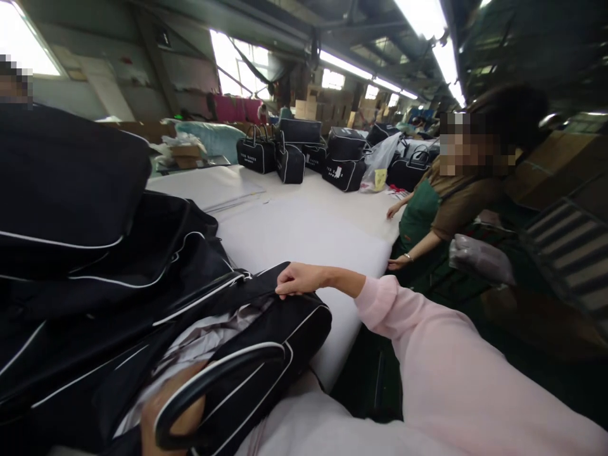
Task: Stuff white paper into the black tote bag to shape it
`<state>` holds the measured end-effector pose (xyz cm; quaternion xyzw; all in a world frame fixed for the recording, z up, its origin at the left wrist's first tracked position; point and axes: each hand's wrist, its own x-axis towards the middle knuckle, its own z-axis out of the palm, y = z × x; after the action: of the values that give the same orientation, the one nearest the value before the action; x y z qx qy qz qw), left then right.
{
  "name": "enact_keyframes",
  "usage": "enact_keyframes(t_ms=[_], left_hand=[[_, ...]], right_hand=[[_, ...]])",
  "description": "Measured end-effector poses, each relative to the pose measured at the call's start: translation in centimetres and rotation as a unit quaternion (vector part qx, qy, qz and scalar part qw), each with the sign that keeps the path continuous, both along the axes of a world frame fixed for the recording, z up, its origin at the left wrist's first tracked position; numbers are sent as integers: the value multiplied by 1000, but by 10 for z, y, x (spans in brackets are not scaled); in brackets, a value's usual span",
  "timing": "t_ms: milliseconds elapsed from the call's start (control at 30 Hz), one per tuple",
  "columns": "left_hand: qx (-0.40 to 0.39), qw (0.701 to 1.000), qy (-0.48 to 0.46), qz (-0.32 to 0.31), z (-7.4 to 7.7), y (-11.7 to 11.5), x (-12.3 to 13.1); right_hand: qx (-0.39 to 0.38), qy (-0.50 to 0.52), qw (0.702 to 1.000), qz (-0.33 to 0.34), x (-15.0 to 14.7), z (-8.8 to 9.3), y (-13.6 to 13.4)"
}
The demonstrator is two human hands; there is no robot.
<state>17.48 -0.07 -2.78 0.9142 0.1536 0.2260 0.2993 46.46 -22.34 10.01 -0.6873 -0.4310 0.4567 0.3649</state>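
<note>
A: Where is the right hand (298,279)?

B: It reaches out from a pale pink sleeve (427,354) and rests on the upper edge of the open black fabric bag with white piping (266,335). The fingers curl down over the rim, pinched on the fabric beside the opening.

A: And the left hand (164,411)?

B: It sits low at the near side, under the bag's curved black carry handle with white trim (213,386). The handle crosses over it, and the hand looks wrapped about the handle, though most of it is hidden.

A: Where does the bag lie?

B: On the near right corner of the white padded bench (304,234), tilted on its side, its end close to the bench's right edge. Pale paper stuffing (204,342) shows in the opening. A heap of other black bags with white piping (85,240) is stacked just behind and left of it, touching it.

A: Anything else on the bench?

B: At the far end stands a row of small black handbags with white lettering (304,155). A co-worker in a green apron (420,215) leans at the right edge, both hands on the bench, well apart from the bag.
</note>
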Motion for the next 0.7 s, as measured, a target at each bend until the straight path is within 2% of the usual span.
enact_keyframes(t_ms=[100, 167, 300, 400, 467, 500, 567, 600, 633, 700], left_hand=[[60, 992, -105, 32, 14, -19, 6], [117, 983, -130, 64, 24, -34, 12], [196, 971, -70, 121, 42, -58, 20], [169, 978, -58, 107, 58, -61, 12], [143, 977, -115, 107, 68, -51, -3], [140, 969, -153, 135, 71, -42, -12], [130, 944, -193, 232, 69, -16, -32], [104, 936, -190, 277, 63, -1, -41], [47, 937, -169, 303, 53, 14, -49], [-160, 940, -127, 275, 29, 37, -59]], right_hand=[[-26, -71, 996, 53, -33, 6, 43], [-22, -70, 994, 78, -58, 4, 68], [-17, -21, 993, 112, -99, -10, 100], [-26, 26, 997, 70, -109, -21, 100], [-26, 59, 998, 29, -107, -26, 89], [-23, 73, 997, 18, -104, -27, 82], [-6, 97, 995, 8, -100, -26, 69], [1, 104, 995, 8, -98, -24, 65], [3, 102, 995, 6, -97, -23, 63], [-13, 77, 997, -1, -97, -21, 66]])
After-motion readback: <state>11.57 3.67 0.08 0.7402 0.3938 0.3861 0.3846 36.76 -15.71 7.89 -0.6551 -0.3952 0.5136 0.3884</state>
